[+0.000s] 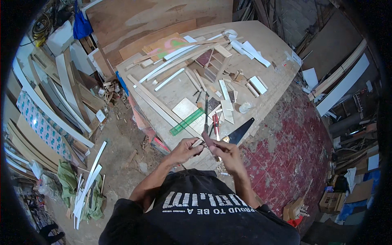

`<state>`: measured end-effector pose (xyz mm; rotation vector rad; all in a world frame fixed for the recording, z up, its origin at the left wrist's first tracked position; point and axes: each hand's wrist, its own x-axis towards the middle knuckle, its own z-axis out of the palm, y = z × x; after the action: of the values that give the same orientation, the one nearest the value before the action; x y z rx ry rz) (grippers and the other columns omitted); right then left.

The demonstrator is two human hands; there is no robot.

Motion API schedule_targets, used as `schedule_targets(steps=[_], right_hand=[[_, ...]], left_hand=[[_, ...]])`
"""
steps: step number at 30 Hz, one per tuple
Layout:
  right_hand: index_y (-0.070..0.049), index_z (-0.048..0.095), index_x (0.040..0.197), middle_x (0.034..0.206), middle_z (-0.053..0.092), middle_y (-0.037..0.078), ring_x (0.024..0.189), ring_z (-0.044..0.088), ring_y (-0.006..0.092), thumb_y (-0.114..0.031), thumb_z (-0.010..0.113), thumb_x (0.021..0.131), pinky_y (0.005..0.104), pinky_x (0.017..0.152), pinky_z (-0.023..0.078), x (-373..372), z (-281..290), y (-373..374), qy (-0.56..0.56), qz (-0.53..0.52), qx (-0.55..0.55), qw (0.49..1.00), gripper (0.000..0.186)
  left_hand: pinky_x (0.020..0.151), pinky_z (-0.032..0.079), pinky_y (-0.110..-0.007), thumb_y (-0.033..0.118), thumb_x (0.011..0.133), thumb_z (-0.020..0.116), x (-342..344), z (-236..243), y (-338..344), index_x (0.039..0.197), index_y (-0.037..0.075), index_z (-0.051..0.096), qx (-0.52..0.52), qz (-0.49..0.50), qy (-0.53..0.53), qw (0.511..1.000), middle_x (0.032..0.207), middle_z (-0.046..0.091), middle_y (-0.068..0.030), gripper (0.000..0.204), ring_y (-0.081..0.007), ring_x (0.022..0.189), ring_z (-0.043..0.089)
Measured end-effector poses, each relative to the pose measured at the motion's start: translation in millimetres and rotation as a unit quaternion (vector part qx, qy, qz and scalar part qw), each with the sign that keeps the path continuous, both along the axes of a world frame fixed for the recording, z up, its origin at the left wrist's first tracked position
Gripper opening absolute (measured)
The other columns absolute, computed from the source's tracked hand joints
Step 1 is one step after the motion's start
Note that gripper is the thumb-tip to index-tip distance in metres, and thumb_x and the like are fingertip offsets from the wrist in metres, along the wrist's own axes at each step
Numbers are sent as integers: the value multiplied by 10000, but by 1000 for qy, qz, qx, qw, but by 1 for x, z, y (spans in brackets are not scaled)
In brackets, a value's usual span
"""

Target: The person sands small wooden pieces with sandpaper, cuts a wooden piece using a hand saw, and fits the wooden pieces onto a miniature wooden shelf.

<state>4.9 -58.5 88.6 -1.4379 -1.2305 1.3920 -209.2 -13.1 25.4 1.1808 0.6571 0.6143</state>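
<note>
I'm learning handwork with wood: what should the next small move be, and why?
Perhaps steady the small wood piece in the left hand before moving the long tool: the right hand holds it close by, and whether they touch is unclear.

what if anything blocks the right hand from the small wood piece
The long dark tool, held in the right hand, lies between it and the small wood piece in the left hand. Nothing else visible is in the way.

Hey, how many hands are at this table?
2, both at the table's near edge: the left hand, holding a small pale piece, and, to its right, the right hand, gripping a long dark tool.
</note>
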Motion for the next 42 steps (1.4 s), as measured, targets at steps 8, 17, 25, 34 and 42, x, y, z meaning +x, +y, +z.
schedule_targets(steps=[8, 17, 25, 34, 42], right_hand=[[41, 651, 1228, 858, 634, -8, 774, 524, 72, -262, 683, 923, 217, 697, 420, -6, 12, 6, -11, -3, -4, 1000, 431], [29, 663, 1212, 916, 678, 43, 808, 559, 86, -232, 679, 929, 248, 690, 454, -13, 12, 10, 53, -10, 11, 998, 385], [61, 650, 1208, 899, 672, 45, 805, 552, 86, -224, 654, 936, 229, 727, 439, -11, 4, 32, 29, -40, 50, 998, 394], [22, 653, 1227, 816, 627, 29, 715, 516, 77, -231, 678, 931, 231, 648, 412, -33, -4, 1, -52, -59, 121, 990, 391], [54, 623, 1250, 808, 604, -5, 693, 495, 69, -241, 687, 924, 234, 610, 399, -35, -14, -6, -60, -73, 122, 988, 445]], left_hand=[[557, 363, -186, 288, 989, 615, -2, -1, -4, 1112, 51, 646, 10, 26, -18, 999, 764, 542, 79, 268, -5, 654, 452], [656, 426, -198, 174, 971, 638, -6, 12, -1, 1164, -2, 632, 71, 62, -14, 995, 876, 602, 43, 261, -21, 773, 505], [792, 467, -247, 79, 886, 720, 2, 33, -6, 1133, -24, 669, 142, 126, 36, 981, 987, 673, -30, 273, -80, 888, 572], [758, 500, -260, -38, 799, 697, 4, 35, 0, 1101, -10, 680, 243, 210, 133, 938, 956, 681, -100, 304, -145, 871, 636], [741, 517, -271, -50, 808, 690, 6, 11, -6, 1099, -38, 661, 266, 201, 166, 928, 959, 685, -124, 293, -174, 890, 661]])
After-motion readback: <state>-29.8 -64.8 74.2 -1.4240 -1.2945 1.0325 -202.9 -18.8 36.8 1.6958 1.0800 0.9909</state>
